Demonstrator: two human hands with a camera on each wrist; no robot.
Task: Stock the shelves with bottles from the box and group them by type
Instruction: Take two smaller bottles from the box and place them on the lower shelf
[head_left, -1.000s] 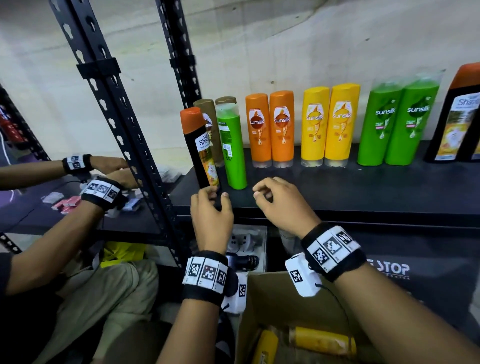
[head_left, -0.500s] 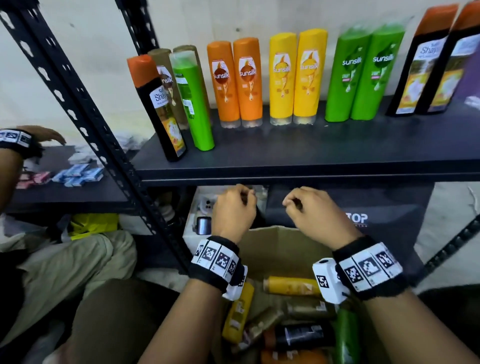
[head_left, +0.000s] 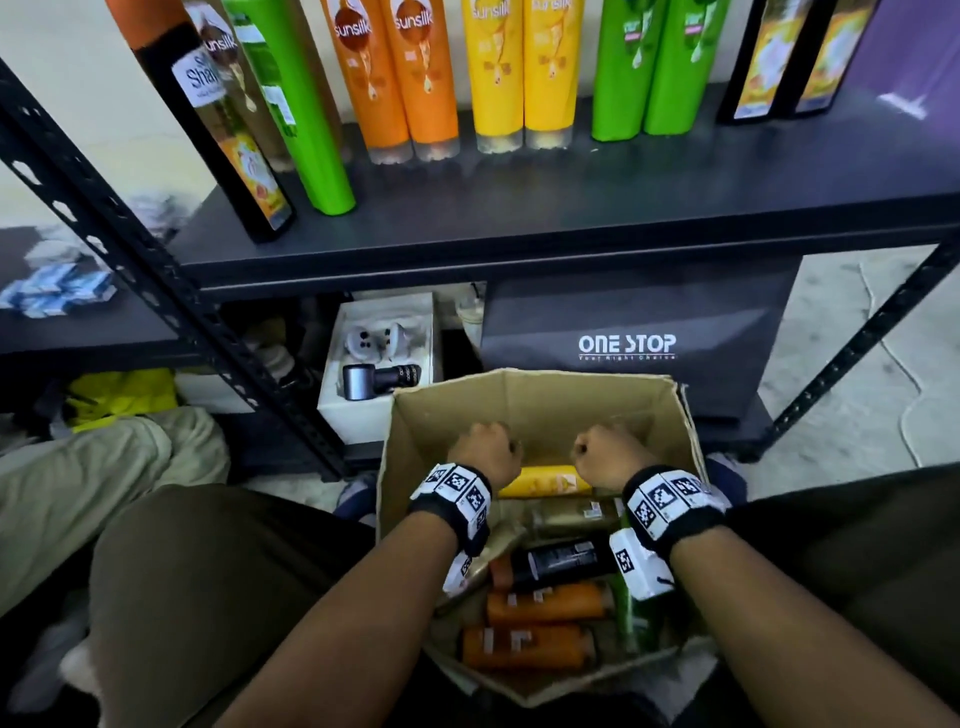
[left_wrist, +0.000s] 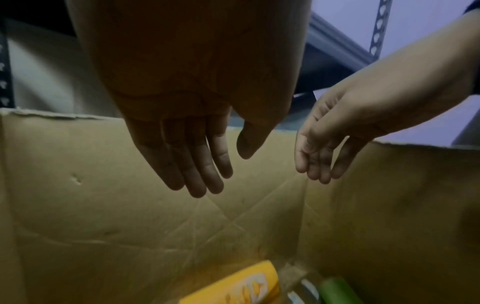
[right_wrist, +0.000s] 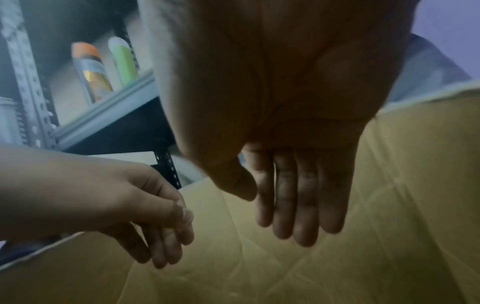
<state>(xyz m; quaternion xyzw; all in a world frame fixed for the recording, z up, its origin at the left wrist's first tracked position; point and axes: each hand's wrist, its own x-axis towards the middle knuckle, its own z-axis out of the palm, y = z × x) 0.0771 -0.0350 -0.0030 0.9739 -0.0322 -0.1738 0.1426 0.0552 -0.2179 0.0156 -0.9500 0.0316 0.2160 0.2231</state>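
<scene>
Both hands hang over the open cardboard box (head_left: 545, 400), which sits at 6 o'clock of the shelf (head_left: 571, 218). The left hand (head_left: 485, 449) and the right hand (head_left: 605, 452) are side by side and apart, and each is empty. The wrist views show fingers nearly straight, loosely together and pointing down into the box, touching no bottle. I read that pose as a reach for the next pick.

The remaining stock lies flat in the box. A yellow bottle (head_left: 550, 482) lies at the 12 o'clock end, just below the hands. Toward 6 o'clock come an olive-brown bottle (head_left: 566, 514), a black bottle (head_left: 561, 558) and two orange bottles (head_left: 540, 605). A green bottle (head_left: 636, 623) lies along the 3 o'clock wall.

On the shelf, bottles stand upright in colour pairs from 9 toward 3 o'clock: the orange pair (head_left: 395, 78), the yellow pair (head_left: 519, 67), the green pair (head_left: 649, 67). Each newcomer therefore has a matching neighbour. At the 9 o'clock end an orange-capped black bottle (head_left: 228, 140) and a lone green bottle (head_left: 306, 130) stand forward of the row, probably not yet grouped.
</scene>
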